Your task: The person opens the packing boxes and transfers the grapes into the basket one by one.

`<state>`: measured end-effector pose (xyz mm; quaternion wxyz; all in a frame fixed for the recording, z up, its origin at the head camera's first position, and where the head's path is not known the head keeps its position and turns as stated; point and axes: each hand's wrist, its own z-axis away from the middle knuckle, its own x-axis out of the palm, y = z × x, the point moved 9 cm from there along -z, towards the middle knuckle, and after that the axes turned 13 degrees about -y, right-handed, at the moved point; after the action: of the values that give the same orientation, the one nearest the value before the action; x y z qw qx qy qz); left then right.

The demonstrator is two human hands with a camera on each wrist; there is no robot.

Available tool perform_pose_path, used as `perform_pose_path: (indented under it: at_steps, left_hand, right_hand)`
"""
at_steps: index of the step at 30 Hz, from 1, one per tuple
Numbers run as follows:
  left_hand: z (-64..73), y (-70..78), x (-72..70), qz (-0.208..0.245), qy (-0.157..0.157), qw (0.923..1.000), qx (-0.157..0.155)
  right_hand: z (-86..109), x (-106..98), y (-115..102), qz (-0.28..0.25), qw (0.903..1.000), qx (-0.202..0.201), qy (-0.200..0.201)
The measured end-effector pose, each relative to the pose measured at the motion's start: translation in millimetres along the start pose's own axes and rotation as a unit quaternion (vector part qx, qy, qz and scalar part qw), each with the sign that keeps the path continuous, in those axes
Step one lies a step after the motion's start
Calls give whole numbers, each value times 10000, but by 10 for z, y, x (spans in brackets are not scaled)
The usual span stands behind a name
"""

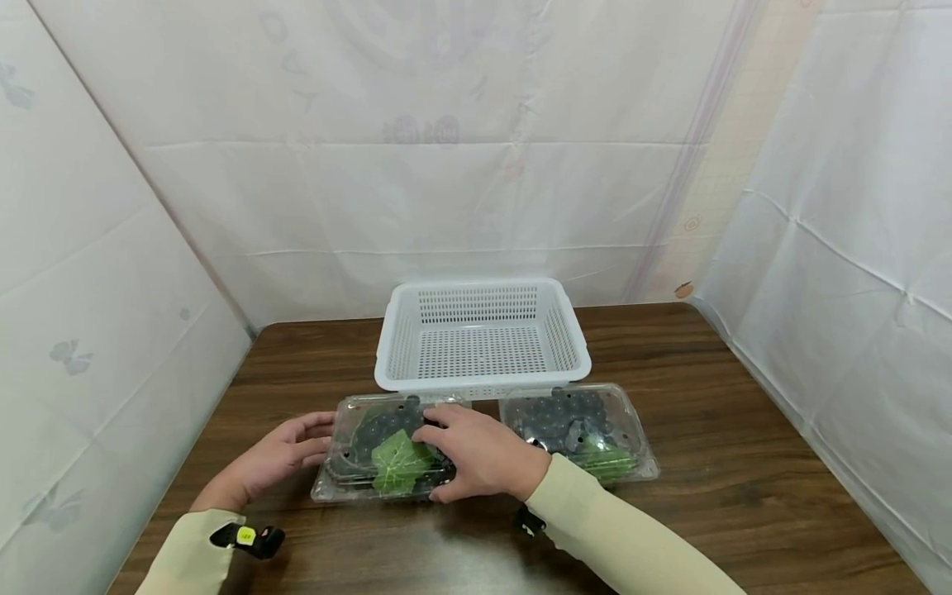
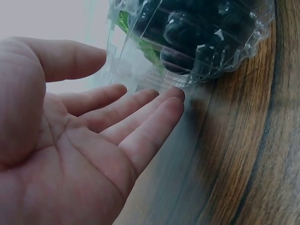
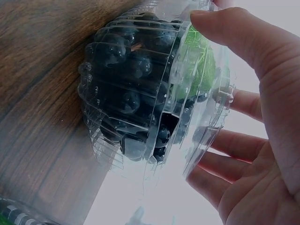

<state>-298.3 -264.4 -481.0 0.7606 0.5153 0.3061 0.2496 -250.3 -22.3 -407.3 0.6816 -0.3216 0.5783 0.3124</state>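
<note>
A clear plastic clamshell box (image 1: pixel 349 479) holds dark grapes (image 3: pixel 126 75) and a green leaf (image 1: pixel 402 463); its lid lies over them. My right hand (image 1: pixel 483 450) reaches across the right end of this box, gripping it with the thumb at the near edge and the fingers over the lid. At the box's left end is my left hand (image 1: pixel 278 454), palm up with fingers extended. In the left wrist view its fingertips (image 2: pixel 173 105) lie right by the box's lower edge, holding nothing.
A second clamshell box (image 1: pixel 632 450) of grapes with a green leaf lies to the right, partly behind my right wrist. Behind both boxes stands a white slatted plastic basket (image 1: pixel 387 364). White sheets (image 1: pixel 476 198) hang around the brown wooden table (image 1: pixel 714 463).
</note>
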Motion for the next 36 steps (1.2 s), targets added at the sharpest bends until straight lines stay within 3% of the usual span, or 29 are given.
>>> perform_pose_path:
  at_steps: [4,16,27,36]
  left_hand:
    - [-4,-1,-18,-88,143,9998,-90]
    - [-16,38,19,68,-11,10000,-31]
    - [-11,16,3,-25,583,9978,-309]
    - [-15,41,-26,-145,733,9965,-387]
  right_hand:
    - [5,-12,-11,3,10000,-3,-10]
    - [-6,-1,-18,-50,9999,40,-80]
    - [-14,-3,-46,39,10000,-89,-6]
    - [-9,-20,-35,73,9999,-96,60]
